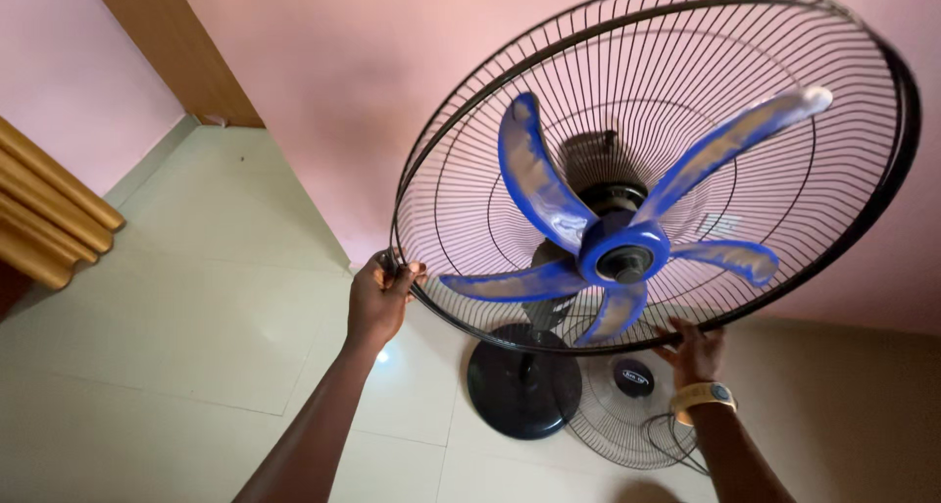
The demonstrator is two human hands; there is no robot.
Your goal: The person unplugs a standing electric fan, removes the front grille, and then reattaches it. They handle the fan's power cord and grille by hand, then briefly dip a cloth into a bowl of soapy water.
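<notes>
A standing fan fills the upper right of the head view, with its front open and five blue blades (616, 238) around a blue hub. Its black wire rear guard (833, 199) has a thick black rim. My left hand (380, 299) grips that rim at its lower left edge. My right hand (694, 351), with a yellow wristwatch (702, 396) on the wrist, holds the rim at the bottom right. The fan's round black base (520, 385) stands on the floor below.
A detached round wire front guard (627, 415) lies on the pale tiled floor (196, 297) beside the base, with a black cord near it. Pink walls stand behind and left. A wooden door frame (172, 42) and golden curtain folds (44, 219) are at left.
</notes>
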